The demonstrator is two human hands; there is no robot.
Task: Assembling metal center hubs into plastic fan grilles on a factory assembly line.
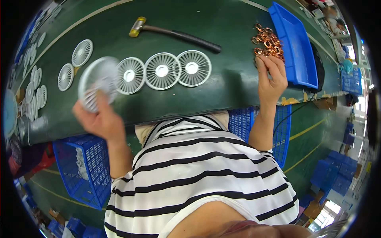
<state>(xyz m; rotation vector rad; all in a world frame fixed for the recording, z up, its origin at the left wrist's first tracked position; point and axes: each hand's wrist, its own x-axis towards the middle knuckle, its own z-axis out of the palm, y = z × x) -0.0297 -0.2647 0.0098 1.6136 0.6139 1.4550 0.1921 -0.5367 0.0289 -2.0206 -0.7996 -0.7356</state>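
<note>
My left hand (99,119) holds a white round slotted fan grille (97,79), blurred with motion, at the left end of a row. Three more white grilles (162,71) lie side by side on the dark green table (222,83). My right hand (272,77) reaches into a heap of copper rings (268,39) at the right, its fingertips touching the rings. Whether it grips one is hidden by the fingers.
A hammer (174,33) with a yellow-tipped head lies behind the grilles. A blue tray (295,43) sits right of the rings. Several more grilles (75,63) lie at the left. Blue crates (79,170) stand on the floor at both sides of me.
</note>
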